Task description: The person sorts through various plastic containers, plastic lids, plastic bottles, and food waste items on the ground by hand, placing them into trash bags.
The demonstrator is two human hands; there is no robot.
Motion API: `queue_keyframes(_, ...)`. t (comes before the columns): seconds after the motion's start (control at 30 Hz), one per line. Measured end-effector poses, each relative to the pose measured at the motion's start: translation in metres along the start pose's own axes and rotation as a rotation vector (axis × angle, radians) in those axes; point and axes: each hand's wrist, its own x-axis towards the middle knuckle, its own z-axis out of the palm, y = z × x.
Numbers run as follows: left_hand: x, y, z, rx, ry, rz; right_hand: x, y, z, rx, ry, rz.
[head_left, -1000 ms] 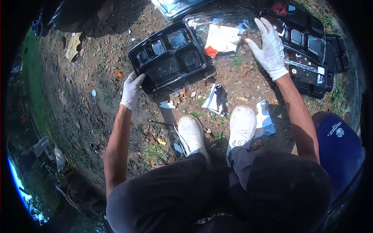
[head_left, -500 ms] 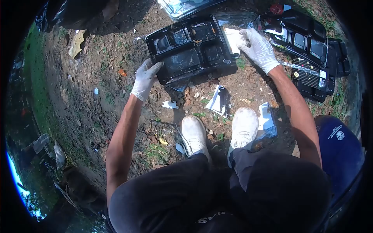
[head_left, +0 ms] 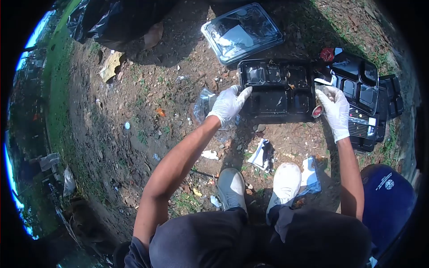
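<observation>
A black plastic compartment tray (head_left: 275, 102) is held over the ground in front of me, its divided inside facing up. My left hand (head_left: 227, 105), in a white glove, grips its left edge with the thumb on the rim. At the right edge my gloved right hand (head_left: 335, 111) is closed, its thumb against the rim. A small round red-and-white piece (head_left: 317, 111) shows just below that thumb, beside the tray's corner. Stacked black trays (head_left: 355, 87) lie right of this hand. Crumpled clear plastic (head_left: 204, 105) sits behind my left hand.
A clear-lidded container (head_left: 243, 33) lies beyond the tray. A black plastic bag (head_left: 118, 22) is at the upper left. Torn paper (head_left: 260, 155) and blue-clear plastic (head_left: 310, 177) lie by my shoes (head_left: 286, 183). A dark blue object (head_left: 389, 196) with a white logo stands at the right.
The tray has shifted right, toward the stacked trays, with my left hand on it. My right hand has left the white piece and come to the tray's right edge. The view has tilted up.
</observation>
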Motion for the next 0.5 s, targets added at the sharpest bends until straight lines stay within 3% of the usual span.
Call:
queue_keyframes(0.07,0.009,-0.007,-0.011,0.023,0.04,-0.152,-0.004,-0.008,0.007,-0.069,-0.026,-0.026)
queue_keyframes(0.2,0.039,-0.036,-0.041,-0.132,0.407,-0.151,-0.002,-0.005,0.017,-0.037,-0.062,-0.126)
queue_keyframes(0.27,0.086,-0.075,-0.048,-0.241,0.446,-0.238,0.0,-0.016,0.017,-0.054,-0.094,-0.089)
queue_keyframes(0.33,0.118,-0.081,-0.057,-0.296,0.458,-0.264,-0.001,-0.019,0.018,-0.044,-0.158,-0.099)
queue_keyframes(0.4,0.109,-0.035,-0.073,-0.526,0.286,-0.171,-0.004,0.001,0.025,-0.053,-0.146,-0.166)
queue_keyframes(0.43,0.122,-0.031,-0.077,-0.378,0.282,-0.267,-0.004,0.0,0.027,-0.046,-0.139,-0.176)
queue_keyframes(0.5,0.135,-0.023,-0.068,-0.484,0.254,-0.171,-0.002,-0.008,0.024,-0.073,-0.128,-0.161)
